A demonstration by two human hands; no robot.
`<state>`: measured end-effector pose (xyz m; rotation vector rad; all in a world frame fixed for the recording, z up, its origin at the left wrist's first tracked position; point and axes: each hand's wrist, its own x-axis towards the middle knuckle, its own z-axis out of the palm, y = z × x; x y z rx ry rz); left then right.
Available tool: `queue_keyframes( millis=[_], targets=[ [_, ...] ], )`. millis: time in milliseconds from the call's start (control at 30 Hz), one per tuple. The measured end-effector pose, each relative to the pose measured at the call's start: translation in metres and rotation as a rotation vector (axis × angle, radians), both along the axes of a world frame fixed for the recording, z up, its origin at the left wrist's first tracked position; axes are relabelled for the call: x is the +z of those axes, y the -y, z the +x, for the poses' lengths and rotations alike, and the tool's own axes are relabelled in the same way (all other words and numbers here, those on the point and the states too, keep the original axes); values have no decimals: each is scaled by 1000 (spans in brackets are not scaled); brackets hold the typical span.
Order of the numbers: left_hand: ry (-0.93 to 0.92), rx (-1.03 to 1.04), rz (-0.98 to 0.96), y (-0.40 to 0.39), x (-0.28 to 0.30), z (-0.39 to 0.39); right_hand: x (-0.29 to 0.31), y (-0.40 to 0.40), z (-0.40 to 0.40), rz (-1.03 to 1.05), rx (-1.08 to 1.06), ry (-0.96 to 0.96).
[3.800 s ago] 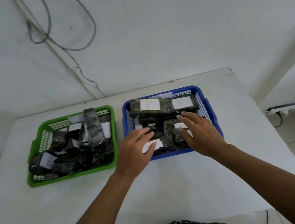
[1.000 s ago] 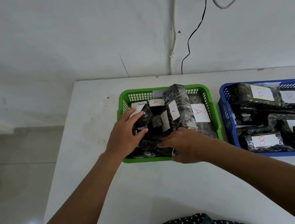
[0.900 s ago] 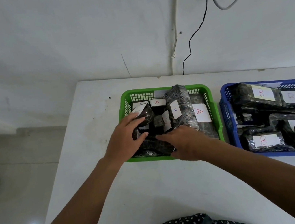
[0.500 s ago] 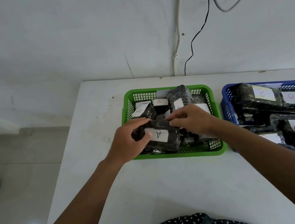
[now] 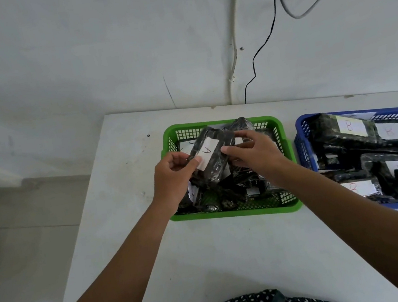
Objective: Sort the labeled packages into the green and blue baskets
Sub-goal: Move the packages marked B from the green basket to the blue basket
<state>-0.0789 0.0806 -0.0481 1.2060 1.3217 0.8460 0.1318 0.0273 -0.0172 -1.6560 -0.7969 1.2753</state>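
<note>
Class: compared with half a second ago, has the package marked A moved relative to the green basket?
Yes. The package marked A, held by both hands, has risen above the green basket and tilted more upright.

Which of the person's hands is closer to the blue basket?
Right. The right hand is over the green basket, nearer its side facing the blue basket; the left hand is over the far side.

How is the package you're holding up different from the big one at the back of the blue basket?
The held package, gripped by the left hand and right hand over the green basket, is labelled A; the big package is labelled B. The first is lifted and tilted; the other lies in the blue basket. Both have dark glossy wrap and white labels.
</note>
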Motion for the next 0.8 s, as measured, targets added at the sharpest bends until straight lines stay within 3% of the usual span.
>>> queue_keyframes(
  millis=[100,333,433,533,667,800],
  targets=[
    [39,-79,-47,6,2,10,2,-4,7,54,-148,27],
    [-298,-346,155,17,9,54,-5,9,53,89,-406,41],
    [-380,-477,70,28,8,83,-9,19,73,84,-538,55],
    [-375,-443,-62,32,4,105,-12,25,90,28,-620,174],
    [-283,-363,-215,28,1,114,-16,28,104,-53,-532,307],
    [-197,-271,-159,19,5,100,-20,25,103,-135,-355,369]
  ],
)
